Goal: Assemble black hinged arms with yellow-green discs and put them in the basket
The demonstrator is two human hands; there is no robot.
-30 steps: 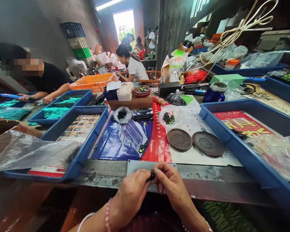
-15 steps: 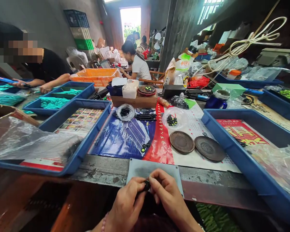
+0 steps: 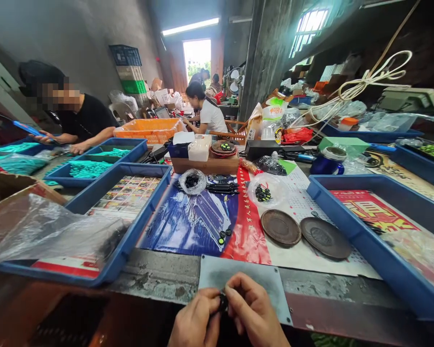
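Note:
A small round black piece (image 3: 223, 302) is pinched between my two hands, over the near edge of a grey metal plate (image 3: 244, 274). My left hand (image 3: 197, 318) is closed on it from the left. From the right, the thumb and forefinger of my right hand (image 3: 253, 308) press against it; its underside is hidden by my fingers. Beyond the plate, several black and yellow-green round pieces (image 3: 223, 236) lie on the blue printed sheet (image 3: 188, 226). More such pieces (image 3: 263, 193) sit on a clear plastic bag.
Two brown round dishes (image 3: 280, 227) lie right of centre. Blue trays (image 3: 117, 260) flank me, the right tray (image 3: 365, 250) holding a printed sheet and plastic. Black sticks (image 3: 222, 188) and a bag of black parts (image 3: 192, 180) lie farther back. A co-worker (image 3: 90, 115) sits at far left.
The whole view has tilted up, so the table and my hands appear lower. My hands keep hold of the black piece. At left, the co-worker's head and blue tool are raised.

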